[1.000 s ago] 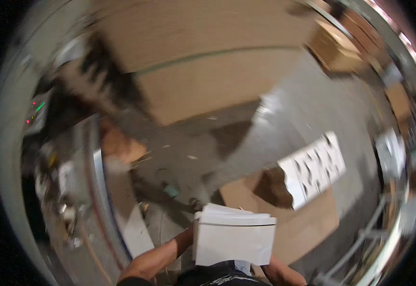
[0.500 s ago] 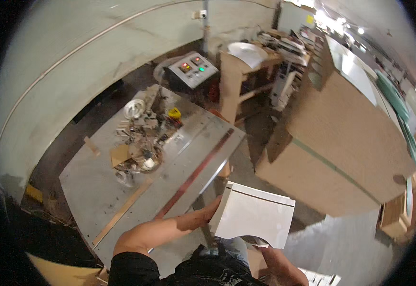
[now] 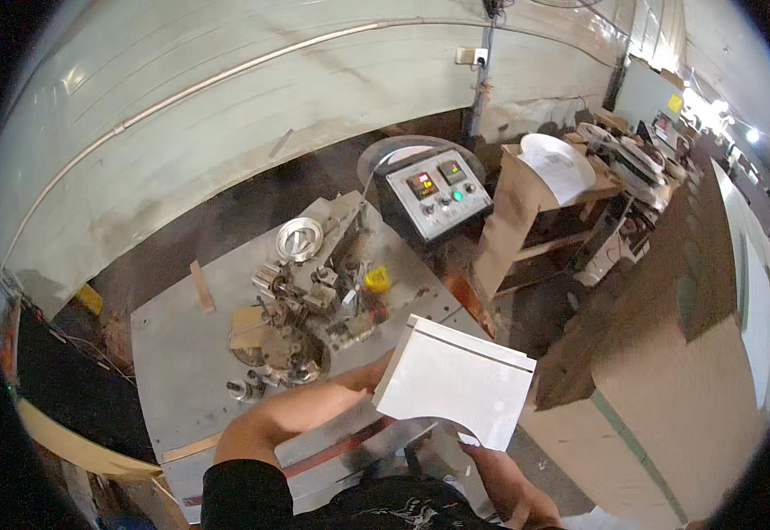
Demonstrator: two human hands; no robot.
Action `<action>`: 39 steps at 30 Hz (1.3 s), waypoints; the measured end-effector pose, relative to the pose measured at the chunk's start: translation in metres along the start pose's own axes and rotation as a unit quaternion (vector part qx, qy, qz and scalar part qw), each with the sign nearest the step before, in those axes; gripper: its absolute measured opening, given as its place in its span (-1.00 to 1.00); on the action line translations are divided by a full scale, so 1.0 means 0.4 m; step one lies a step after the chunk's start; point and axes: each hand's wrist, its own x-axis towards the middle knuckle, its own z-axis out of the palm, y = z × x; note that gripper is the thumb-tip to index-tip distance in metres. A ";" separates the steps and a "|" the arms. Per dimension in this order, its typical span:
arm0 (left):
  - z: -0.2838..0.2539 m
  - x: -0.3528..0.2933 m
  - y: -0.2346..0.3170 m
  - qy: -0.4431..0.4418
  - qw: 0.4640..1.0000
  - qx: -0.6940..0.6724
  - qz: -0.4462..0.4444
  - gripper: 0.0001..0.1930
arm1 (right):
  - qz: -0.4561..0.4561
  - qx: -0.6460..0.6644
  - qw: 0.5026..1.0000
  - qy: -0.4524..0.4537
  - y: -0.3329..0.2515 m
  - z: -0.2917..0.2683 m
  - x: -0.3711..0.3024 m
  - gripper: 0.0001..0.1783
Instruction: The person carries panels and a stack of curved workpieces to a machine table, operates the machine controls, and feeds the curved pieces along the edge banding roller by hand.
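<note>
A stack of white panels (image 3: 460, 375) is held up in front of my body. A dark groove runs along the far edge of the top panel, and a curved cutout is in its near edge. My left hand (image 3: 378, 373) grips the stack from its left side, with the fingers mostly hidden behind it. At the near right edge, beside the cutout, my right hand (image 3: 484, 461) is closed on the same stack. Left of the panels is a grey machine table (image 3: 182, 353) bearing a metal mechanism (image 3: 292, 340) with rollers and a round silver wheel (image 3: 300, 239).
A control box (image 3: 438, 196) with lit displays stands behind the table. Beyond it is a wooden stand (image 3: 513, 208) with a white sheet (image 3: 557, 168) on top. Large brown boards (image 3: 668, 406) rise on the right. A yellow object (image 3: 377, 279) lies by the mechanism.
My view has swung, so the table and control box appear nearer and the brown boards sit farther right. Both hands still hold the panels, now closer to the mechanism.
</note>
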 end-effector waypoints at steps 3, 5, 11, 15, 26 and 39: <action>-0.048 0.062 0.102 0.019 1.000 -0.007 0.000 -0.48 | 0.022 -0.010 0.999 -0.026 -0.036 0.095 0.104 -0.36; -0.083 0.098 0.155 0.030 1.000 -0.010 -0.003 -0.49 | 0.035 -0.012 0.998 -0.043 -0.045 0.148 0.162 -0.36; -0.153 0.193 0.218 0.041 0.999 -0.017 -0.020 -0.54 | 0.077 0.008 0.995 -0.060 0.010 0.257 0.315 -0.37; -0.191 0.197 0.217 0.047 0.998 -0.026 -0.032 -0.56 | 0.085 0.025 0.994 -0.066 0.033 0.275 0.370 -0.37; -0.143 0.029 0.195 0.293 0.938 -0.110 0.151 -0.63 | -0.358 -0.212 0.907 0.070 -0.512 0.515 0.244 -0.34; 0.064 -0.355 -0.358 0.428 0.876 -0.121 0.186 -0.70 | -0.285 -0.731 0.600 -0.155 -0.669 0.870 0.142 -0.45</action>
